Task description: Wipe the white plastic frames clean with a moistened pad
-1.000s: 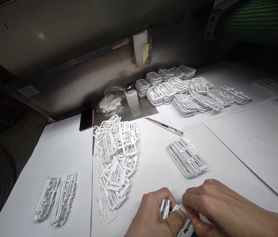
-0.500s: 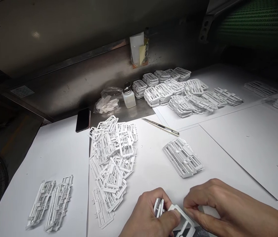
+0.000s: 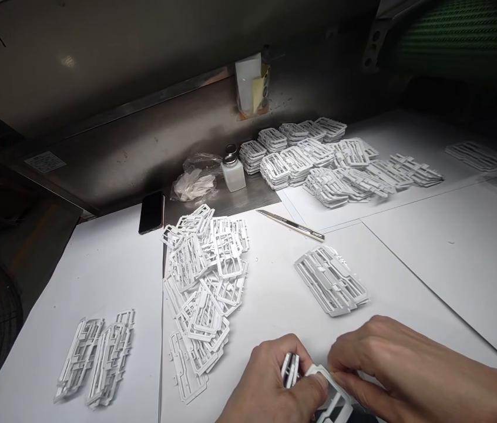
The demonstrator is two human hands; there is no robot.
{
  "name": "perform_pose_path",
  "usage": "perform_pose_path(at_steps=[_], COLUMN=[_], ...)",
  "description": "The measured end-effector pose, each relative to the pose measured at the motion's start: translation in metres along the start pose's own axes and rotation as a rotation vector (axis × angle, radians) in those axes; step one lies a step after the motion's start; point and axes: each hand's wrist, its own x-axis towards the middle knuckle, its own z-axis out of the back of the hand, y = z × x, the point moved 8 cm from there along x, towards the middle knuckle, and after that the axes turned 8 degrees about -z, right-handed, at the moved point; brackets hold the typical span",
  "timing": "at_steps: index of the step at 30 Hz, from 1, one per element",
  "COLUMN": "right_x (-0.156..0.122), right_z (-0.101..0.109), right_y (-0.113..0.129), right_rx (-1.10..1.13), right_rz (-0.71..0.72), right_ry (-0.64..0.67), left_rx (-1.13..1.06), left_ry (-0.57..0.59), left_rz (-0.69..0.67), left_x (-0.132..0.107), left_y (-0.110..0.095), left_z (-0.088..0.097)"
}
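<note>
At the bottom of the view, my left hand (image 3: 275,385) is closed around white plastic frames. One white plastic frame (image 3: 335,399) sticks out under the thumb, and the edges of a few more show between thumb and forefinger. My right hand (image 3: 376,367) is pinched at that frame's upper right edge; whatever its fingertips grip, if anything, is hidden. To the left lies a loose heap of similar white frames (image 3: 207,294). Just beyond my right hand is a neater stack of frames (image 3: 331,281).
A craft knife (image 3: 291,225) lies beyond the stack. Farther back are a pump bottle (image 3: 233,175), a plastic bag (image 3: 194,184), a phone (image 3: 151,212) and many piled frames (image 3: 296,164). Two frame bundles (image 3: 94,358) lie at left. A metal wall (image 3: 151,135) closes the back.
The whole view has shifted slightly to the left, so things appear a little farther right. Both hands keep nearly the same grip at the frame, with only slight finger movement.
</note>
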Motion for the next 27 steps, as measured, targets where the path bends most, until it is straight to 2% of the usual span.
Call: perform_pose_path(at_steps=[3,9,13,18,27], right_x=[-0.001,0.006,0.009,0.006,0.006], right_z=[-0.017,-0.013,-0.006,0.001,-0.013], right_y=[0.002,-0.001,-0.01,-0.023,-0.022], right_rx=[-0.046,0.03,0.216,0.324,0.495], right_rz=[-0.03,-0.087,-0.164,-0.258,-0.277], right_ry=[0.174,0.122,0.147,0.118,0.219], left_rx=[0.066,0.0,-0.096,-0.14,-0.171], left_ry=[-0.039,0.008,0.034,0.037,0.081], left_rz=[-0.002,-0.096,-0.022,0.05,0.064], left_x=[0.0,-0.001,-0.003,-0.003,-0.004], left_y=[0.0,-0.004,0.005,0.013,0.01], left_z=[0.003,0.001,0.002,0.003,-0.001])
